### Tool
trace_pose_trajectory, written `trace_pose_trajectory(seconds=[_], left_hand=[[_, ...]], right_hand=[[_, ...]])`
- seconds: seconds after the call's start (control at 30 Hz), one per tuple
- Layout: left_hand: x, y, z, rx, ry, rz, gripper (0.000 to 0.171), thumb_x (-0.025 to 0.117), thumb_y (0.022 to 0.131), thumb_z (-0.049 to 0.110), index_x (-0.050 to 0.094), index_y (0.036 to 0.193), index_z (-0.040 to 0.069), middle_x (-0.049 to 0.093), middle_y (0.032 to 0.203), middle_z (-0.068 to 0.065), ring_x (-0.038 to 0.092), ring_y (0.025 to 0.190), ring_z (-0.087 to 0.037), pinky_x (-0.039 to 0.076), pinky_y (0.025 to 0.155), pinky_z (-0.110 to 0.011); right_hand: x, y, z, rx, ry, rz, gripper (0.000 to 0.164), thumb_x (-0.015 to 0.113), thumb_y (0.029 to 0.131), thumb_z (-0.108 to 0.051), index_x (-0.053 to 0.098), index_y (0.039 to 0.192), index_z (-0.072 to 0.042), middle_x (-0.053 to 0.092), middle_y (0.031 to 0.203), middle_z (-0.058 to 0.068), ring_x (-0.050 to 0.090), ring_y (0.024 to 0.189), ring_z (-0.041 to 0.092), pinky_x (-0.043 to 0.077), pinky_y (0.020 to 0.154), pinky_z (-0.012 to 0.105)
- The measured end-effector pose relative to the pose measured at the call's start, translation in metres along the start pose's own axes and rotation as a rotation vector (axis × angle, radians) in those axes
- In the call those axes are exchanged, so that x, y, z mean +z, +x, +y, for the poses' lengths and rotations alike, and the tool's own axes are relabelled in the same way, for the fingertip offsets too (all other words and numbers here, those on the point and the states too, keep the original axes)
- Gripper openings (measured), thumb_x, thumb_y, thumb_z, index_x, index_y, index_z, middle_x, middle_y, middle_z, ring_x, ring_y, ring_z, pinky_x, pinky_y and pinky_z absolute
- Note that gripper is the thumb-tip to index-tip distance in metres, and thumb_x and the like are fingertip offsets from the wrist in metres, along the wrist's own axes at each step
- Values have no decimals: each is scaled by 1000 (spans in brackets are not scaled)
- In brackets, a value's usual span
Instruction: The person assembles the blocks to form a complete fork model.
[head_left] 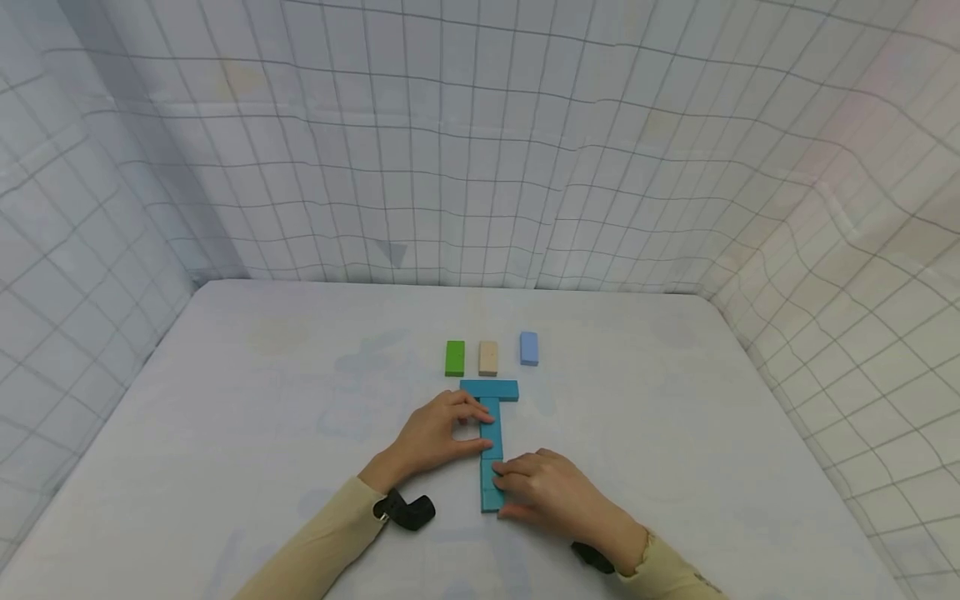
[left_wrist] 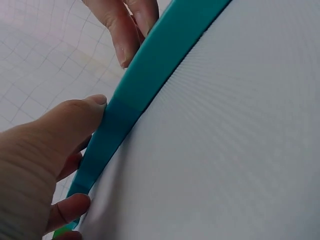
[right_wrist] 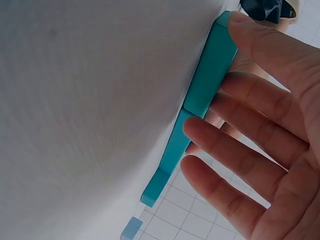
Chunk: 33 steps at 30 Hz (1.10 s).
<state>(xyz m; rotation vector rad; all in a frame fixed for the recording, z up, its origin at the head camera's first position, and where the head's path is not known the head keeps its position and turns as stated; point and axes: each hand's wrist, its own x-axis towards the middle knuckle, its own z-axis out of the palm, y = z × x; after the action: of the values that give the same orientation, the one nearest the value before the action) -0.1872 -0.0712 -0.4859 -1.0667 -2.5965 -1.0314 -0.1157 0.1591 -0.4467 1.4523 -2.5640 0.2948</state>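
Teal blocks lie on the white surface in a T shape. Its crossbar block (head_left: 489, 389) is at the far end, and an upper stem block (head_left: 491, 432) runs toward me into a lower stem block (right_wrist: 211, 65). My left hand (head_left: 438, 432) comes in from the left, with thumb and fingertips touching the upper stem near the seam between the stem blocks. My right hand (head_left: 551, 490) is beside the lower stem. In the right wrist view its thumb touches the near end, while the fairly straight fingers reach along the side.
Beyond the crossbar stand a green block (head_left: 454, 358), a beige wooden block (head_left: 488, 358) and a light blue block (head_left: 528, 348), apart from one another. White cloth (head_left: 247, 400) covers the table. Grid-patterned curtains (head_left: 480, 167) hang behind and at both sides.
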Motion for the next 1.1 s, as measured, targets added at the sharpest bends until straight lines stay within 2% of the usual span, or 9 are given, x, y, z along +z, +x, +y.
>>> trace_pose_trajectory(seconds=[0.23, 0.67, 0.9, 1.1], left_hand=[[-3, -4, 4, 73, 156, -57, 34, 65, 89, 43, 67, 117, 23, 58, 119, 8, 51, 104, -13, 48, 82, -32], [-4, -11, 13, 115, 272, -102, 43, 58, 93, 44, 60, 129, 21, 52, 131, 3, 50, 106, -16, 47, 83, -35], [-5, -11, 18, 133, 238, -83, 36, 61, 92, 39, 64, 122, 20, 54, 129, 3, 49, 112, -15, 43, 92, -35], [-6, -12, 17, 163, 118, -129, 32, 61, 95, 29, 63, 122, 11, 53, 130, 1, 43, 126, -18, 33, 104, -36]], right_hand=[[0, 0, -1, 30, -14, -11, 36, 74, 80, -41, 73, 104, -14, 65, 116, -3, 61, 100, 9, 50, 80, 31], [-1, 0, 2, 18, -8, -7, 36, 74, 81, -41, 73, 105, -15, 65, 114, -3, 62, 97, 8, 49, 78, 29], [-1, -1, 3, 4, -9, -3, 35, 74, 81, -41, 73, 104, -15, 65, 114, -3, 62, 97, 8, 49, 77, 28], [0, 0, 2, 5, -6, 6, 35, 75, 80, -40, 73, 104, -15, 65, 114, -4, 62, 96, 8, 49, 76, 28]])
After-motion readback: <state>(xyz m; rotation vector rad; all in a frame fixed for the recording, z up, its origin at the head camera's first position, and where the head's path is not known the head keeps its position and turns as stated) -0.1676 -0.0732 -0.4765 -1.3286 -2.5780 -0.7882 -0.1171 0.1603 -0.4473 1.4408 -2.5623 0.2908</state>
